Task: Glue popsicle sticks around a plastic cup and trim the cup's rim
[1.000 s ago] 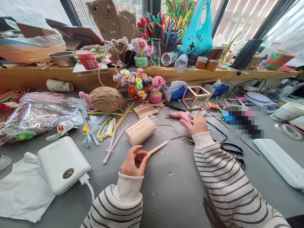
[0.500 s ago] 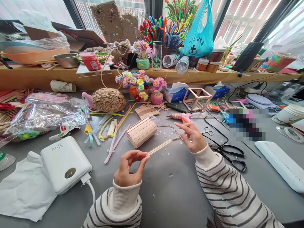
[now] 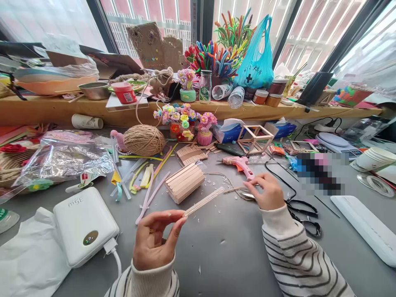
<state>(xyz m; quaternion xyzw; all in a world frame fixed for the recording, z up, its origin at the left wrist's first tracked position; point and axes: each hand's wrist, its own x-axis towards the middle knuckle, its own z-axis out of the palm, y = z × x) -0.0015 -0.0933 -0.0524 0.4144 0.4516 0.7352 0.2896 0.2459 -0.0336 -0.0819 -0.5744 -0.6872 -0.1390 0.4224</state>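
Observation:
Between the thumb and fingers of my left hand [image 3: 156, 239] is a pale wooden craft stick [image 3: 204, 201], pinched at its near end and slanting up to the right. It looks like more than one stick laid together. My right hand [image 3: 269, 192] is closed at the fingertips on a thin brown piece of twine [image 3: 234, 189], which reaches left toward the stick's far tip. Black-handled scissors [image 3: 305, 208] lie partly under that hand. A bundle of craft sticks [image 3: 185, 181] rests behind the held stick, and a pink glue gun [image 3: 239, 163] lies beyond my right fingertips.
White scraps lie on the grey table [image 3: 229, 264]. A white power bank [image 3: 85, 227] with a cable is at the left, and a long white case [image 3: 363, 229] at the right. Farther back are a twine ball [image 3: 144, 140], a wooden cube frame [image 3: 255, 139] and a crowded ledge [image 3: 123, 112].
My left hand has moved down and left with the stick. My right hand has shifted right and down, its fingers closer together, and the stick tip and twine are farther apart.

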